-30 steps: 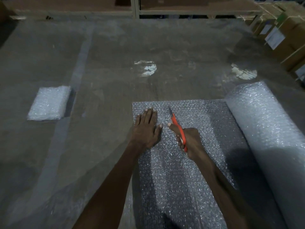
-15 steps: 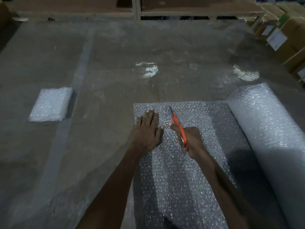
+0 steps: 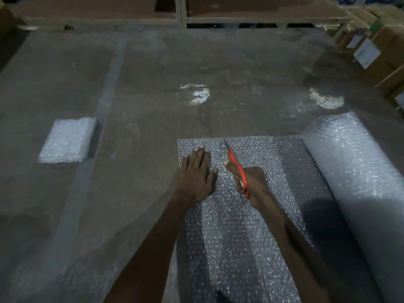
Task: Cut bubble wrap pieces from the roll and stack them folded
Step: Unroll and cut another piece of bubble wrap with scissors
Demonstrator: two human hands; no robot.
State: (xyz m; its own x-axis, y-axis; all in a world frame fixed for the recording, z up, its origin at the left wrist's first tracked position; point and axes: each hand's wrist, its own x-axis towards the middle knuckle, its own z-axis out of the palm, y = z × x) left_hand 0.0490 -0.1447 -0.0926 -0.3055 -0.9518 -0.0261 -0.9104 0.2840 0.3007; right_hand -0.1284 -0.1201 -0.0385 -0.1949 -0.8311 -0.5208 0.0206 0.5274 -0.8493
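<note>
Bubble wrap sheet (image 3: 251,237) lies unrolled flat on the floor (image 3: 153,84), directly under both my hands, still joined to the roll (image 3: 354,182) lying off to the right of my right hand.

Left hand (image 3: 195,176): palm down on the sheet, fingers (image 3: 197,157) straight and together, pressing it flat near its left edge. Thumb points toward the right hand. Holding nothing.

Right hand (image 3: 251,184): curled around the orange handles of the scissors (image 3: 237,169), thumb extended along them. Blades point away from me, tips close to the far edge of the sheet, just right of my left fingertips. Can't tell if the blades are parted or how far the cut runs; too dark and the wrap is too glittery.

The two hands sit near each other with a narrow strip of wrap between them.

Folded stack (image 3: 67,139) of bubble wrap sits on the floor well to the left of my left hand, slightly further out, apart from the sheet.

Beyond the fingertips: bare concrete with two bright light reflections, then a low shelf frame (image 3: 181,12) across the far side. Cardboard boxes (image 3: 384,51) with white labels stand far right, past the end of the roll.
</note>
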